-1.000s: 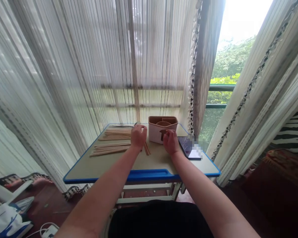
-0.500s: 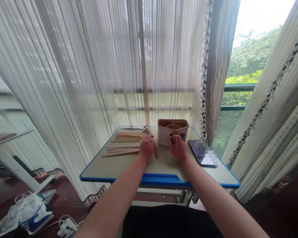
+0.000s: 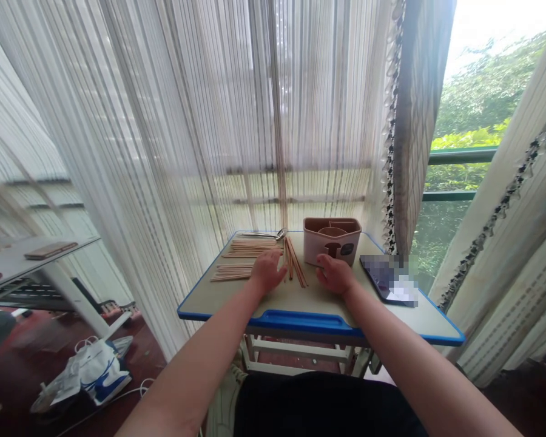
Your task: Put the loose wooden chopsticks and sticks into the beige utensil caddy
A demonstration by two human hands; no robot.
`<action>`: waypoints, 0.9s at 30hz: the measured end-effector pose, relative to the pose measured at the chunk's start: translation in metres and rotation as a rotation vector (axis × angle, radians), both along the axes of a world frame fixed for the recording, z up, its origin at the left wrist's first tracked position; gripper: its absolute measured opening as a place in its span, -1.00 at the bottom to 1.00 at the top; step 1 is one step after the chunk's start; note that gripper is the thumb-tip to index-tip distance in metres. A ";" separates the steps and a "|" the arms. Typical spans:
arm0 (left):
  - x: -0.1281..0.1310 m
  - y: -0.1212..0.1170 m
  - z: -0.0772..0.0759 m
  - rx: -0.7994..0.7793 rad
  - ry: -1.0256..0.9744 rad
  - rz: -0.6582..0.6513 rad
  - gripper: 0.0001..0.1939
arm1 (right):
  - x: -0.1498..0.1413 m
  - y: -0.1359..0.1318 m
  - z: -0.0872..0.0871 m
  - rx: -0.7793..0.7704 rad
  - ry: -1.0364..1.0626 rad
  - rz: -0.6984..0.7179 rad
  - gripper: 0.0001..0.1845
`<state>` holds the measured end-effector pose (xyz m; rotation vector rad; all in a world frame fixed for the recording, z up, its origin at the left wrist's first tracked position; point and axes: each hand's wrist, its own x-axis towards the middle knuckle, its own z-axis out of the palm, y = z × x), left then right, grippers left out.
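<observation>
My left hand [image 3: 268, 271] rests over the right ends of the pale chopsticks, its fingers spread and apparently holding nothing. One bundle of pale chopsticks [image 3: 250, 247] lies behind a nearer bundle [image 3: 232, 271], both partly covered by the hand. Just right of it, several darker brown chopsticks [image 3: 295, 262] fan out on the table. My right hand [image 3: 335, 274] is in front of the brown and white utensil holder [image 3: 331, 240], its fingers loosely curled and the thumb apart from the index finger. The holder stands upright with divided compartments.
Metal utensils [image 3: 273, 234], one like a slotted spoon, lie at the table's back edge. A phone or tablet [image 3: 384, 282] lies at the right. The table [image 3: 213, 302] has a blue rim. Curtains [image 3: 186, 121] hang behind; a white bag [image 3: 97, 367] and cable are on the floor.
The view has shifted left, so the table appears further right. My left hand has drawn left, away from the brown chopsticks, uncovering them. My right hand sits lower against the holder.
</observation>
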<state>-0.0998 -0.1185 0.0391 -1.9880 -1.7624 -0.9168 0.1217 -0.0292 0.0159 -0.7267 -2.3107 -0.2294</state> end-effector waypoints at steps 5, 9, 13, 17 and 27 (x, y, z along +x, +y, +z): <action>-0.007 -0.015 -0.015 -0.013 0.008 0.171 -0.78 | 0.001 -0.003 0.001 0.004 -0.007 -0.011 -0.76; 0.001 -0.014 -0.013 -0.069 0.019 0.233 -0.80 | -0.001 -0.010 0.008 -0.011 -0.003 -0.009 -0.77; 0.001 -0.017 -0.012 -0.099 0.006 0.382 -0.79 | -0.024 -0.014 0.023 -0.031 0.013 0.004 -0.73; 0.000 -0.019 -0.012 -0.130 0.002 0.408 -0.74 | -0.061 -0.013 0.031 -0.107 0.231 -0.059 -0.71; -0.004 -0.004 -0.020 -0.218 0.043 0.361 -0.73 | -0.064 0.007 0.013 -0.416 0.347 0.093 -0.79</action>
